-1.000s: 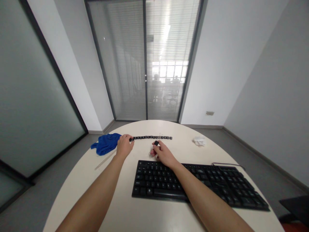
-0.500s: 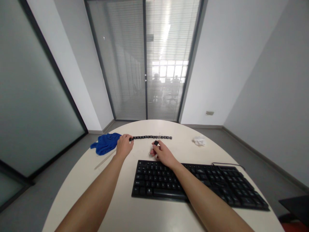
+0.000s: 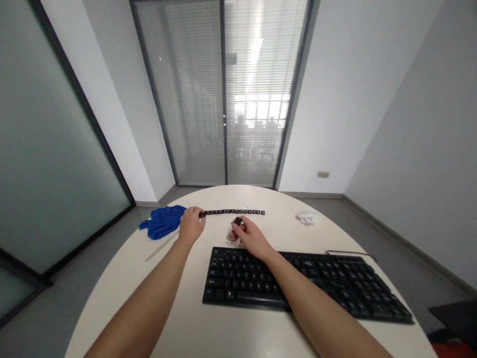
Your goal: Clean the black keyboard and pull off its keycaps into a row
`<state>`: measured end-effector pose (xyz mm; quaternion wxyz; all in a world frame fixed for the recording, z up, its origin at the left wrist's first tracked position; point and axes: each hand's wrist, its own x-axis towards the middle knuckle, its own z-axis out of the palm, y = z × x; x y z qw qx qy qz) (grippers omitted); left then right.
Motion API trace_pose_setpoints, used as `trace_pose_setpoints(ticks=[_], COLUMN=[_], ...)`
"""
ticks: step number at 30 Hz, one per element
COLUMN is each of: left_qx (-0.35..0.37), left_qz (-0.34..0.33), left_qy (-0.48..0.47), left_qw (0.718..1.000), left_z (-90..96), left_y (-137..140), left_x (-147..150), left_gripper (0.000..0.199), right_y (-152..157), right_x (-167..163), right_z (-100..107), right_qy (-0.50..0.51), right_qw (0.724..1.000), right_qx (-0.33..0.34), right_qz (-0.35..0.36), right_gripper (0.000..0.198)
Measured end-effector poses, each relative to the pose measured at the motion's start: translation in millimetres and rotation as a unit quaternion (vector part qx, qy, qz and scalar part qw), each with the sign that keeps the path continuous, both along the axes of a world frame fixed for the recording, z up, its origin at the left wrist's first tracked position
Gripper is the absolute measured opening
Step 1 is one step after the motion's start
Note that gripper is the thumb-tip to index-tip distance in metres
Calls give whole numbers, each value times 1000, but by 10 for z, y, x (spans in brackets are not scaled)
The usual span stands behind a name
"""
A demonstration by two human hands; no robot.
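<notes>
My left hand [image 3: 192, 225] is at the left end of a row of small black keycaps [image 3: 233, 212]. Its thumb and fingers close around the end keycap [image 3: 201, 215], which stays on the table. Between the thumb and fingers of my right hand [image 3: 251, 235] is another black keycap [image 3: 237, 221], raised in front of the row. A thin, clear or whitish piece [image 3: 231, 240] shows under the right fingers; its kind is too blurred to tell. Below, the black keyboard [image 3: 257, 298] lies partly covered by my right forearm.
A blue cloth [image 3: 162, 222] lies beside my left hand, with a thin pale stick [image 3: 160, 248] near it. Crumpled white tissue [image 3: 307, 217] sits on the right of the round table [image 3: 179, 318]. The keyboard cable [image 3: 350, 252] curls behind the keyboard.
My right hand has shifted slightly left and turned a little with its keycap, and the clear piece below it has swung lower. My left hand stays at the row's end.
</notes>
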<state>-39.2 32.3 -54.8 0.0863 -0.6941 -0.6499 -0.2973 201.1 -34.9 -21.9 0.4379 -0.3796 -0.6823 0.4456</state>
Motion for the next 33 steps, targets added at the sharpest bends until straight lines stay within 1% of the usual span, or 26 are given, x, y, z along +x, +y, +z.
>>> trace_pose_setpoints(ticks=[4,7,9,12,15,17,19,21,22,23,24,26,28,31,33], left_qx=[8,21,20,-25,-94,-150,-213,-284,-335,-371,-389,-409,-417,-424,-425], left_qz=[-2,2,-4,-42,-103,-155,-212,-269,-301,-317,-320,-317,-318,-320,-313], left_qy=[-10,-23,-53,-98,-91,-76,-59,-40,-23,-8,8,34,49,66,79], left_qw=[1000,1000,998,994,986,974,952,919,893,873,864,855,850,845,846], left_z=[16,63,127,258,389,470,560,667,726,785,841,932,982,995,989], left_y=[-34,-62,-67,-58,-89,-162,-274,-401,-462,-519,-569,-645,-689,-714,-719], left_x=[10,50,94,161,202,216,232,262,284,308,334,382,417,435,436], left_gripper=[21,22,23,22,24,28,32,33,32,31,30,33,36,39,41], right_y=[-57,-126,-181,-257,-306,-323,-338,-356,-366,-377,-388,-407,-418,-416,-402], right_x=[6,19,30,45,57,62,63,59,54,49,43,33,28,31,40], right_z=[96,243,363,515,588,603,611,623,632,642,651,665,668,649,629], right_qy=[-64,-125,-184,-240,-259,-274,-293,-314,-322,-328,-332,-339,-346,-354,-367], right_qw=[998,991,981,968,962,956,947,938,934,931,928,922,917,913,908], right_qx=[-2,30,56,60,71,93,111,124,131,137,143,152,158,166,170], right_qz=[18,22,18,34,53,57,65,76,81,86,94,110,121,114,106], right_gripper=[18,14,11,8,8,8,8,9,10,10,9,8,9,12,20])
